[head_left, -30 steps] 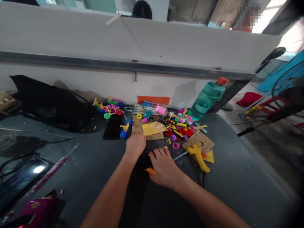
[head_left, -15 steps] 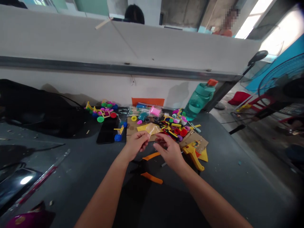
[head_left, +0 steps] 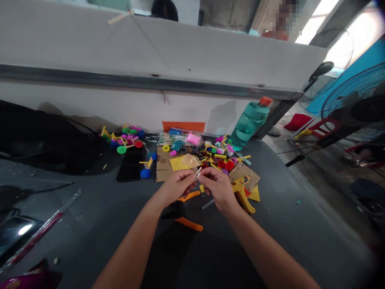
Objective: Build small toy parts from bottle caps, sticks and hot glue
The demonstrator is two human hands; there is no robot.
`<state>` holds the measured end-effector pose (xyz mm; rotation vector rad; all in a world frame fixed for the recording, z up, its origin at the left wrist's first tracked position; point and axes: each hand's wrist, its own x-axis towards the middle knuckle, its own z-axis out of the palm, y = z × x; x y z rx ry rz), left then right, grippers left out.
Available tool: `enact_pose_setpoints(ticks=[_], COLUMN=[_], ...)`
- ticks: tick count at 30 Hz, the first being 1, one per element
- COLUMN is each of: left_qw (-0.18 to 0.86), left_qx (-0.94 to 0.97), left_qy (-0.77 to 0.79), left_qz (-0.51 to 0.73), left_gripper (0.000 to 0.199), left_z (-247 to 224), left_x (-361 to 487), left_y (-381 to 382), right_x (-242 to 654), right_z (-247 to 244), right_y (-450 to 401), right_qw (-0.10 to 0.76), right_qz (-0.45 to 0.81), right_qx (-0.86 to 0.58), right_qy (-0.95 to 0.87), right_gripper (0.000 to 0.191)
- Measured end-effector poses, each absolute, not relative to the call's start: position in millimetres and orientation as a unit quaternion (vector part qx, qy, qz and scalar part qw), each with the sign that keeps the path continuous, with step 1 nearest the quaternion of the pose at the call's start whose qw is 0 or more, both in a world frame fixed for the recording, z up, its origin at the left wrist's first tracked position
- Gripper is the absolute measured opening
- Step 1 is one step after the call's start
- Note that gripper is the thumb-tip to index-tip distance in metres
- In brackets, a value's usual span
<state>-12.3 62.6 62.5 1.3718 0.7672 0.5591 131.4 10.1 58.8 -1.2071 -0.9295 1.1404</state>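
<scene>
My left hand (head_left: 177,186) and my right hand (head_left: 217,186) meet in the air above the bench, fingertips pinching a small white stick-like piece (head_left: 197,173) from either side. Just below them lie orange-handled pliers (head_left: 189,224), partly under my left hand's wrist. A yellow glue gun (head_left: 242,196) rests to the right of my right hand. Ahead of my fingers lies a cardboard sheet (head_left: 163,170) with yellow paper (head_left: 179,163) and a clear plastic scrap (head_left: 190,160) on it.
Colourful plastic caps, wheels and sticks (head_left: 218,154) crowd the dark bench behind my hands. Beyond stand a teal water bottle (head_left: 249,125), a wheeled toy model (head_left: 120,139), a black phone (head_left: 130,168) and a black bag (head_left: 45,138). A low wall runs behind.
Both hands have lifted off the bench and come together around the white piece. The pliers, covered earlier by my right hand, now show. The view has shifted slightly.
</scene>
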Motion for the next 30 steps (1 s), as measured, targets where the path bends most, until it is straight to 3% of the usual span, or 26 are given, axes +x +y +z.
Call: enact_pose_setpoints(ticks=[10,17,23,30], left_qw=[0.617,0.706,0.754,0.646], left_qx=[0.656,0.587,0.551,0.673], left_qy=[0.345,0.333,0.297,0.304], left_qz=[0.265,0.216,0.198,0.195], left_gripper=[0.031,0.026,0.033,0.033], left_z=[67,72,78,84], left_x=[-10,-15,-16,-17], left_y=[59,58,54,52], right_x=[126,128,131,127], right_z=[69,74,77,76], right_y=[8,6,3,3], right_qw=[0.587,0.586,0.577,0.580], right_qz=[0.552,0.561,0.539,0.553], right_qx=[-0.498,-0.484,-0.501,-0.496], right_qy=[-0.320,-0.328,-0.355,-0.335], right_gripper=[0.020,0.020,0.021,0.026])
